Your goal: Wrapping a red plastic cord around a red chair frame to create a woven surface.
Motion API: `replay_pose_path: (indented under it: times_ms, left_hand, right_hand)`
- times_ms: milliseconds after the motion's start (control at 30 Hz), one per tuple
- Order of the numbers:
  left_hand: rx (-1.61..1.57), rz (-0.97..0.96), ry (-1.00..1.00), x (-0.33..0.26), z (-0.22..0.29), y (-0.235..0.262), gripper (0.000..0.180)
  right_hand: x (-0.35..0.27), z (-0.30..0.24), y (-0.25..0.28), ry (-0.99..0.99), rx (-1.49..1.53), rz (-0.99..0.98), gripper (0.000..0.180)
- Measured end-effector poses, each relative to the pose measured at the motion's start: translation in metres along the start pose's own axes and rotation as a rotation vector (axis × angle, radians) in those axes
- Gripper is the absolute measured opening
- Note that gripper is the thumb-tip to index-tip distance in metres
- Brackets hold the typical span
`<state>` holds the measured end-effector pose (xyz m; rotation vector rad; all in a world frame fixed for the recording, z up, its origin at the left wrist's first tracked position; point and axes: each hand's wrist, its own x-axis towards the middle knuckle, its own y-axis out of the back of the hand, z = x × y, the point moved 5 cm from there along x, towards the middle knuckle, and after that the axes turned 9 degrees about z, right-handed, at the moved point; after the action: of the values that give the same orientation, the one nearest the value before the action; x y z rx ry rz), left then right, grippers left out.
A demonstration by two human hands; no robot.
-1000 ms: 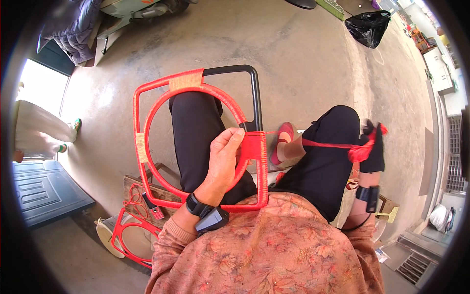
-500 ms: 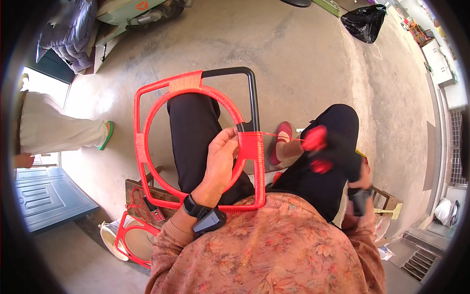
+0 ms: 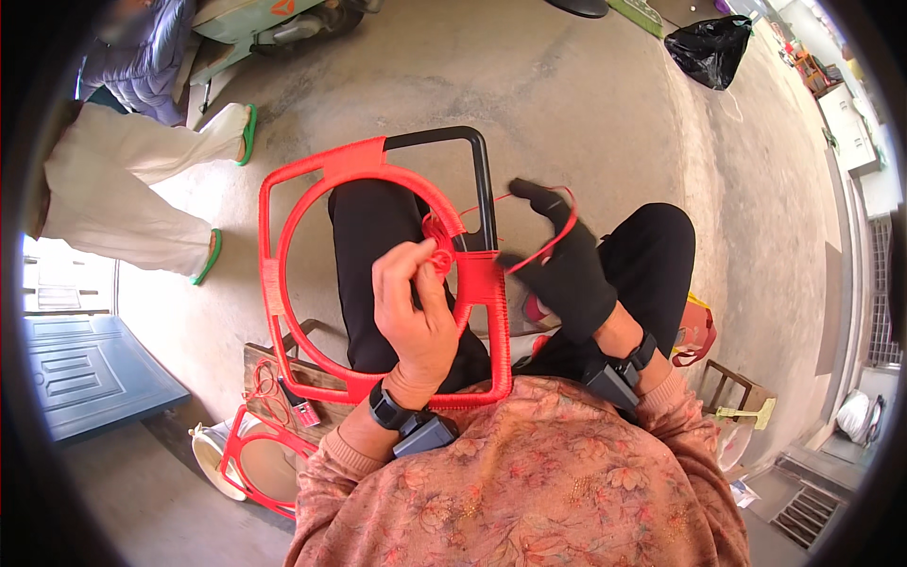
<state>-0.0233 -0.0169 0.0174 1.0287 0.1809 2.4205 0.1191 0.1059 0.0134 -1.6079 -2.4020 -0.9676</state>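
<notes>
Across my lap rests a rounded square frame (image 3: 270, 230) with an inner ring, mostly wrapped in red cord; its far right corner is bare black. My bare left hand (image 3: 416, 307) pinches a small bundle of red cord (image 3: 436, 248) beside the ring's right side. To the right of the frame is my right hand (image 3: 565, 274) in a black glove, fingers apart. A loop of red cord (image 3: 573, 213) runs across it, and a thin strand leads toward the frame. No bundle shows in the right hand.
A second red frame (image 3: 248, 496) leans by a pale bucket (image 3: 206, 463) at lower left, near a wooden bench (image 3: 269, 364). A person in white trousers (image 3: 142, 213) and green slippers is at left. A black plastic bag (image 3: 709, 49) lies far right.
My right hand has come left from my right thigh toward the frame. The red bundle it carried now shows at my left hand. The person at left shows both legs now.
</notes>
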Motion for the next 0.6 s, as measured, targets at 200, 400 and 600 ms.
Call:
replay_pose_path:
  times_ms: [200,400,600]
  left_hand:
    - [-0.290,-0.021,0.023,-0.002,0.007,-0.003,0.024]
    - [-0.486,-0.202,0.738,-0.020,-0.035,-0.023,0.024]
    - [-0.654,-0.342,0.976,-0.029,-0.040,-0.035,0.017]
  right_hand:
    - [-0.005,-0.025,-0.028,0.270,0.069,-0.094,0.045]
    - [-0.004,0.003,0.049,-0.313,0.121,0.075,0.024]
    - [-0.026,0.061,0.096,-0.233,-0.538,-0.207,0.033]
